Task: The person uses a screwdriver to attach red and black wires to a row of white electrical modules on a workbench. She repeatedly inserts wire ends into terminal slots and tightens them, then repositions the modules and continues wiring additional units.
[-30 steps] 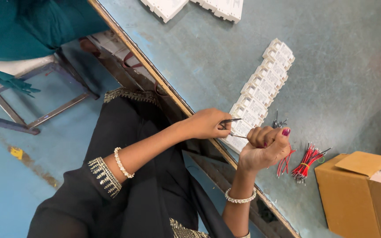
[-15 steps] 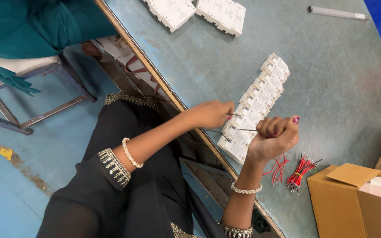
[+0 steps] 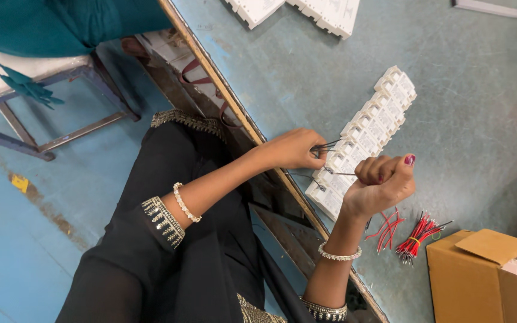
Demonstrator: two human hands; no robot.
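Observation:
A long row of white plastic switch blocks (image 3: 369, 134) lies diagonally on the blue-grey table (image 3: 468, 107). My left hand (image 3: 294, 149) pinches thin black wires (image 3: 325, 145) at the near end of the row. Just to the right, my right hand (image 3: 381, 182) is closed in a fist around a slim tool whose thin metal shaft (image 3: 339, 173) points left at the blocks. Under the right wrist, on the table, lie a bundle of red and black wires (image 3: 417, 234) and a few loose red wires (image 3: 387, 226).
An open cardboard box (image 3: 486, 272) with white parts stands at the lower right. More white blocks (image 3: 330, 13) and a grey bar (image 3: 495, 9) lie at the far edge. A metal-framed bench with teal cloth (image 3: 43, 66) stands on the blue floor at left.
The view has shifted slightly. Both hands stay at the near end of the row of blocks, the left still pinching the wires, the right fist a little lower.

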